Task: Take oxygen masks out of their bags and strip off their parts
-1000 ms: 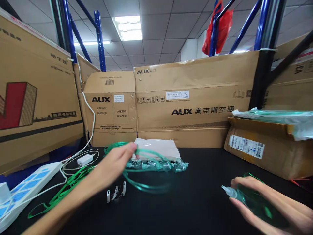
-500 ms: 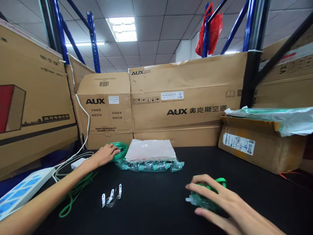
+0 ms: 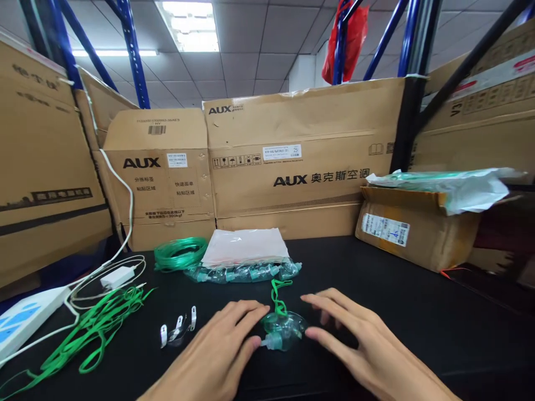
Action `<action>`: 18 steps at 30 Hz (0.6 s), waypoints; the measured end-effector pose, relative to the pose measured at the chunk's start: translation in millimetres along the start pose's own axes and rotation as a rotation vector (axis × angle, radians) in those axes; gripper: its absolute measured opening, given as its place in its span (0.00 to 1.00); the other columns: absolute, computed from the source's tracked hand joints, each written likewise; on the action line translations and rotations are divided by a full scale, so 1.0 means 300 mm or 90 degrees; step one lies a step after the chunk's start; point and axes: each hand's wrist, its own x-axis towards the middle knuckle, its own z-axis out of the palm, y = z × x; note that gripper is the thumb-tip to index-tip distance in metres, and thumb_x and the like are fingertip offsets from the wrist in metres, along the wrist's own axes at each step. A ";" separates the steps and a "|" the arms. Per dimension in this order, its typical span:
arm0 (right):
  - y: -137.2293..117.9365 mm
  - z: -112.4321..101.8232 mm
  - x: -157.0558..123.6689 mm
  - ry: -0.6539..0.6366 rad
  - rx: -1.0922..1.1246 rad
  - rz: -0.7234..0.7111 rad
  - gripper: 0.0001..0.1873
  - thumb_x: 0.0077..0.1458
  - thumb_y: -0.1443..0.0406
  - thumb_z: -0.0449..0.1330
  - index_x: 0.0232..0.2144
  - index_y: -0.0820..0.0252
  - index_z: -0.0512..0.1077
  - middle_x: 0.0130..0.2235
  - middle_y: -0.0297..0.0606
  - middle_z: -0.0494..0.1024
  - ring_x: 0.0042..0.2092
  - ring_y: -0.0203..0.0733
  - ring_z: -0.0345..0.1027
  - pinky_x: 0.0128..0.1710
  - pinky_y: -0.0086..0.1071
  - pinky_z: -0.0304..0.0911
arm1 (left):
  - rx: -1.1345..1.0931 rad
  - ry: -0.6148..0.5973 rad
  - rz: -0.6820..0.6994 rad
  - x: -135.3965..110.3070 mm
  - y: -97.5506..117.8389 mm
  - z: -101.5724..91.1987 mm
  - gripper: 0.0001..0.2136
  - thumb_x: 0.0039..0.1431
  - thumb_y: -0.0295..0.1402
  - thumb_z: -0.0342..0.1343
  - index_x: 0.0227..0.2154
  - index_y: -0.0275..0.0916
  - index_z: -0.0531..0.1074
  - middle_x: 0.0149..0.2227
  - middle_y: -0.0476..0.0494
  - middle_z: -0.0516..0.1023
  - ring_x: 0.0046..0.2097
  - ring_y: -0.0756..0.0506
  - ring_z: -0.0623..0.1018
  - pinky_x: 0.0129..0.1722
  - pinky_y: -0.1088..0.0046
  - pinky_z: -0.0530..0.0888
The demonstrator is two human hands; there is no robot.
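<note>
A clear green mask [image 3: 284, 329] with a green strap lies on the black table [image 3: 397, 312], between my two hands. My left hand [image 3: 217, 351] rests flat to its left, fingers stretched toward it. On the other side my right hand [image 3: 355, 340] has its fingers spread, the tips touching the mask's edge. Neither hand grips anything. A coil of green tubing [image 3: 180, 253] lies at the back left, beside a stack of clear bags [image 3: 246, 248] and a row of clear green parts [image 3: 244, 273].
Three small metal clips [image 3: 178, 333] lie left of my left hand. Loose green straps [image 3: 96, 328], a white adapter with cable [image 3: 117, 277] and a power strip [image 3: 25, 320] sit at the left. Cardboard boxes [image 3: 301, 161] wall the back; an open box [image 3: 413, 231] stands right.
My left hand let go of the green tubing at the back and came to the mask. My right hand brought the mask toward the table's middle and set it down.
</note>
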 end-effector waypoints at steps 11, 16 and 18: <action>-0.066 0.124 -0.022 0.029 0.052 0.112 0.23 0.65 0.52 0.60 0.60 0.46 0.69 0.56 0.40 0.78 0.57 0.53 0.73 0.57 0.46 0.70 | -0.232 0.054 0.021 -0.001 -0.001 0.206 0.11 0.65 0.24 0.57 0.46 0.46 0.70 0.44 0.47 0.79 0.44 0.45 0.82 0.45 0.71 0.79; -0.064 0.118 -0.020 0.036 0.122 0.104 0.30 0.63 0.56 0.62 0.65 0.46 0.63 0.62 0.40 0.75 0.61 0.53 0.70 0.63 0.50 0.65 | -0.272 0.160 -0.026 0.001 0.008 0.183 0.06 0.68 0.25 0.50 0.40 0.44 0.66 0.40 0.47 0.75 0.36 0.49 0.79 0.33 0.77 0.77; -0.069 0.118 -0.020 0.045 0.169 0.066 0.31 0.62 0.60 0.63 0.65 0.45 0.63 0.64 0.39 0.72 0.62 0.52 0.70 0.63 0.48 0.65 | -0.285 0.206 -0.071 0.001 0.008 0.177 0.05 0.69 0.28 0.50 0.44 0.44 0.67 0.46 0.44 0.74 0.33 0.51 0.77 0.29 0.78 0.77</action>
